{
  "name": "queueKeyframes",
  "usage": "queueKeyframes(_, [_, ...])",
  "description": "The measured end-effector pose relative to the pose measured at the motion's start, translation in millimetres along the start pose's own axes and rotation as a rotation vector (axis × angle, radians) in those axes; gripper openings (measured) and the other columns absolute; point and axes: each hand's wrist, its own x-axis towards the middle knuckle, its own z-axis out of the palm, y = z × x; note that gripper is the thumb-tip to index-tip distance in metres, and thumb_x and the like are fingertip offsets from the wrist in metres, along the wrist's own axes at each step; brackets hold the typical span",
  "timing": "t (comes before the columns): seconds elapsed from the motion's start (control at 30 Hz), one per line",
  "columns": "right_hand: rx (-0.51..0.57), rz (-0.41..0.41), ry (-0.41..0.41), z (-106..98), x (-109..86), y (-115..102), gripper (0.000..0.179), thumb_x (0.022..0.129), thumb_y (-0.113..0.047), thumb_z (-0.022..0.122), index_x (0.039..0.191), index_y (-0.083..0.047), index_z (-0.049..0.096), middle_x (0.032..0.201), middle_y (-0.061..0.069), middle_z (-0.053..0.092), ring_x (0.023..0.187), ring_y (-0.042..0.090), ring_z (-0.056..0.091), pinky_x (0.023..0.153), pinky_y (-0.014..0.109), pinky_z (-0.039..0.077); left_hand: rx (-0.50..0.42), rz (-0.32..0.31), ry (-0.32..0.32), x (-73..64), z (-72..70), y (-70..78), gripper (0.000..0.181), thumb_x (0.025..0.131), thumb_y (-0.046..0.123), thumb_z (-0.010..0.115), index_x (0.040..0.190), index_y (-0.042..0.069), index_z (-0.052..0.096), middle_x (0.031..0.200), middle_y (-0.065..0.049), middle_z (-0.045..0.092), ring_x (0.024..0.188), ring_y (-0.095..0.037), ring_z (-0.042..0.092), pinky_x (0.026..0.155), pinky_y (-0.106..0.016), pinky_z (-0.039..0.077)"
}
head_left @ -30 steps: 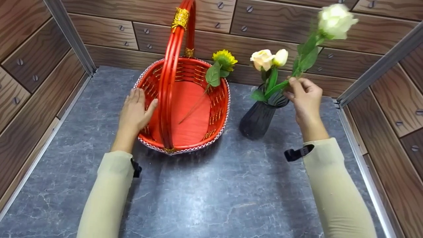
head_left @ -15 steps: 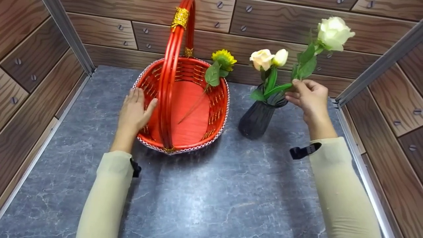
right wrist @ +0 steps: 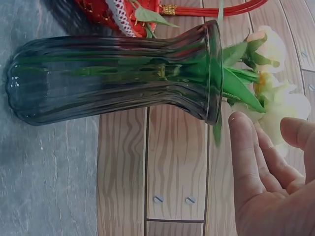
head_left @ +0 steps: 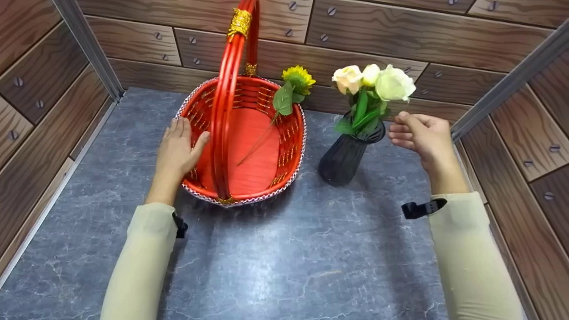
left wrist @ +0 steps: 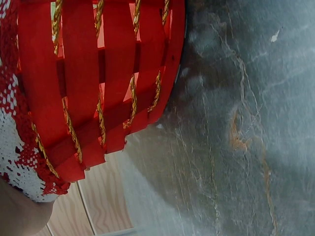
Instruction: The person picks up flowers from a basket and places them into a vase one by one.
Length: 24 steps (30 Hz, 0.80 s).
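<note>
My left hand (head_left: pixel 175 149) rests on the left rim of a red woven basket (head_left: pixel 255 142), its fingers extended and its thumb over the inside. In the left wrist view the basket's slatted side (left wrist: pixel 98 73) fills the upper left, with a bit of the hand at the lower left corner. To the right stands a dark glass vase (head_left: pixel 342 160) with a white rose (head_left: pixel 394 83), a peach rose (head_left: pixel 348 79) and a pale bud (head_left: pixel 370 74). Beside the vase mouth my right hand (head_left: pixel 424 135) is off the flowers, its fingers loosely extended and holding nothing.
A yellow sunflower (head_left: pixel 298 81) leans on the basket's back right rim, its stem lying inside. The tall basket handle (head_left: pixel 226 102) arches over the opening. Wood-patterned walls (head_left: pixel 382 33) enclose the grey marbled table (head_left: pixel 266 253) at the back and sides.
The right hand has let go of the white rose and drawn back to the right. The rose has tipped left and now stands against the other flowers in the vase.
</note>
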Motion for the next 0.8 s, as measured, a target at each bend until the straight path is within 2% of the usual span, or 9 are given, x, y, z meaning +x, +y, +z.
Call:
queueKeyframes(0.17, [0.014,-0.020,-0.003,6,-5.1,2,0.016,0.095,-0.016,0.069,0.092,-0.001,0.074,0.079,0.012,0.075,0.068,0.020,0.075,0.067,0.031,0.061,0.001,-0.006,-0.002,0.3,0.1,-1.5,0.094,0.100,0.068,0.024,0.155,-0.007,0.018,0.162,-0.027,0.016,0.153,-0.040,0.007,0.125,-0.050,0.004])
queueKeyframes(0.4, [0.035,-0.072,0.000,25,-13.1,4,0.014,0.094,-0.011,0.069,0.097,0.003,0.071,0.081,0.014,0.075,0.067,0.021,0.074,0.067,0.032,0.062,-0.001,-0.004,-0.001,0.3,0.2,-2.3,0.096,0.099,0.070,0.023,0.155,-0.007,0.018,0.162,-0.027,0.016,0.153,-0.040,0.007,0.125,-0.050,0.004])
queueKeyframes(0.63, [0.061,-0.079,-0.048,47,-20.0,13,0.011,0.093,-0.007,0.069,0.095,0.004,0.070,0.080,0.015,0.074,0.068,0.023,0.074,0.069,0.035,0.062,0.001,0.002,0.005,0.1,0.3,-0.5,0.096,0.099,0.070,0.023,0.155,-0.008,0.020,0.162,-0.028,0.018,0.153,-0.040,0.007,0.125,-0.052,0.006])
queueKeyframes(0.8, [0.043,-0.124,-0.112,66,-21.8,25,0.015,0.095,-0.008,0.067,0.099,0.006,0.068,0.083,0.015,0.074,0.070,0.023,0.074,0.071,0.036,0.062,-0.001,0.002,0.014,0.0,0.8,-0.3,0.095,0.099,0.069,0.025,0.155,-0.008,0.020,0.162,-0.027,0.019,0.153,-0.040,0.009,0.125,-0.051,0.006])
